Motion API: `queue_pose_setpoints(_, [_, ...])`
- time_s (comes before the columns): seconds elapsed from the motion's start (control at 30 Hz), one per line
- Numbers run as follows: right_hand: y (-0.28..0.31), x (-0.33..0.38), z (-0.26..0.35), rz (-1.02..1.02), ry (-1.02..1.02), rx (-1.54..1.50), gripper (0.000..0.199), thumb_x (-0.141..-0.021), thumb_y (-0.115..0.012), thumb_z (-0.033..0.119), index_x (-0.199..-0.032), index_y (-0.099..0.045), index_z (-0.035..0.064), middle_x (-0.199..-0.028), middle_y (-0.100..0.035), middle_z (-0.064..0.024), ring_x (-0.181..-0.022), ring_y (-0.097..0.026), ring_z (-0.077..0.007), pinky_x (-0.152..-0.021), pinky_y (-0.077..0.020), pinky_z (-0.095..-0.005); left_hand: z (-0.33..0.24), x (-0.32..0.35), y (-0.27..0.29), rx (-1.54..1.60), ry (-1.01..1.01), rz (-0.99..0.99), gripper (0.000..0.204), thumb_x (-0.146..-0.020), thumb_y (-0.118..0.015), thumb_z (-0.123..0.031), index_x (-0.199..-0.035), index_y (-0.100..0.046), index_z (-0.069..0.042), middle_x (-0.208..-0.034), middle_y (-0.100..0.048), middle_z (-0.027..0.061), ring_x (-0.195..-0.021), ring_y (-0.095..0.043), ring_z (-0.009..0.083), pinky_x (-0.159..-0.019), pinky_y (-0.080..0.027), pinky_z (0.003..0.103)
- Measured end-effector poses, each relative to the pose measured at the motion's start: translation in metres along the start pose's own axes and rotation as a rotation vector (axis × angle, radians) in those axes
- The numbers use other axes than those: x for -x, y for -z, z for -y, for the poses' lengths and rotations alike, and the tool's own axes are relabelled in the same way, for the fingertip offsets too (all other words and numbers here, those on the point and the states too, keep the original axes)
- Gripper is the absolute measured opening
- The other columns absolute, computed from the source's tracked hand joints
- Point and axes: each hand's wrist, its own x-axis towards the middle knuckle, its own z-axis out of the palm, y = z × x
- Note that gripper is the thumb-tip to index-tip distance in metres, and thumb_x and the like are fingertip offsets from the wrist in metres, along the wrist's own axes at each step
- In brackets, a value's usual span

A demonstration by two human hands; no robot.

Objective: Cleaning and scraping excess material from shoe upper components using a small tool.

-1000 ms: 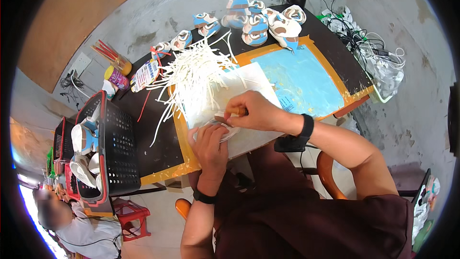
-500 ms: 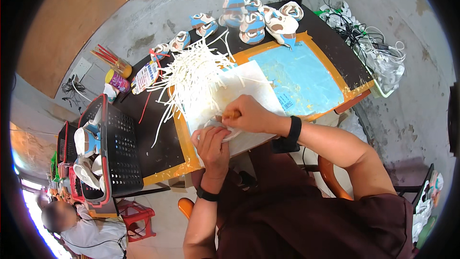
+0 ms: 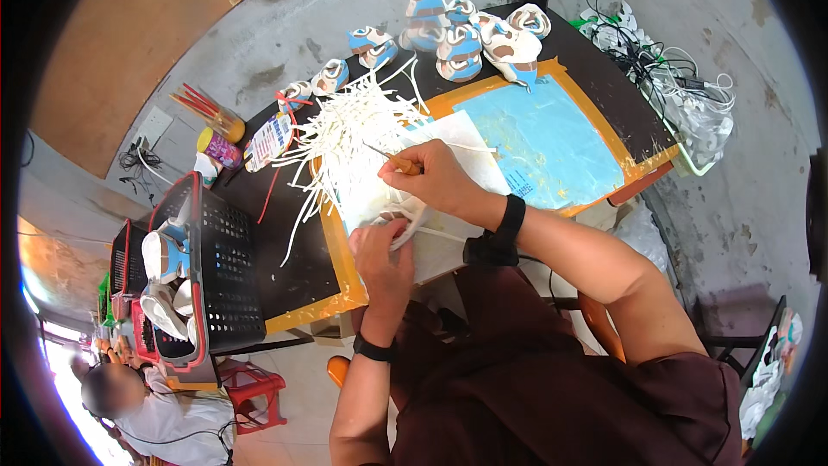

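Grey stained wall (image 3: 267, 43) stood behind a dark bench (image 3: 289, 289), its work area bordered with orange tape (image 3: 343, 263).

Surface items: one blue sheet (image 3: 561, 151), right; one white board (image 3: 473, 140), overlapping the sheet's left side; one loose heap of white strips (image 3: 349, 125), spread over the board's upper left and onto the bench.

Right hand (image 3: 438, 179): fingers closed about the wooden handle of a slim pointed tool (image 3: 405, 164), which was raised above the board, its tip directed up and left toward the strips.

Left hand (image 3: 382, 252): fingers curled on a small white-and-brown piece (image 3: 402, 223), held at the near part of the board, just below the right hand; its full outline was partly hidden.

Far edge: white, blue and brown shoe uppers (image 3: 459, 56), some stacked.

Left end: one yellow-and-purple can (image 3: 221, 148), beside a jar of red sticks (image 3: 226, 126); one black perforated basket (image 3: 230, 263) with red rim, containing further white and blue shoe pieces (image 3: 166, 256).

Lower left, well apart: one person in white (image 3: 172, 423), near a red stool (image 3: 257, 393).
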Motion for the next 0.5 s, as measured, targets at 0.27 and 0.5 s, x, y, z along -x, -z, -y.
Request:
queue_pose_setpoints(0.27, [0.016, 0.030, 0.012, 0.078, 0.023, 0.164, 0.030, -0.086, -0.067, 0.020, -0.068, -0.058, -0.0022, -0.055, -0.036, 0.0037, -0.054, -0.030, -0.0050, -0.048, -0.0260, -0.0256, 0.015, -0.021, 0.026, 0.669, 0.827, -0.033, 0.018, -0.085, -0.069, -0.010, -0.094, -0.069, 0.005, -0.083, -0.068, 0.0053, -0.071, -0.057, 0.0076, -0.066, -0.046, 0.023])
queue_pose_setpoints(0.5, [0.010, 0.032, 0.000, 0.223, 0.075, 0.199, 0.030, -0.082, -0.069, 0.019, -0.065, -0.054, -0.0013, -0.054, -0.036, 0.0006, -0.054, -0.032, -0.0066, -0.049, -0.0288, -0.0273, 0.024, -0.022, 0.033, 0.921, 1.023, 0.168, 0.020, -0.088, -0.065, -0.011, -0.100, -0.067, 0.004, -0.090, -0.070, 0.0091, -0.069, -0.064, 0.0125, -0.068, -0.050, 0.027])
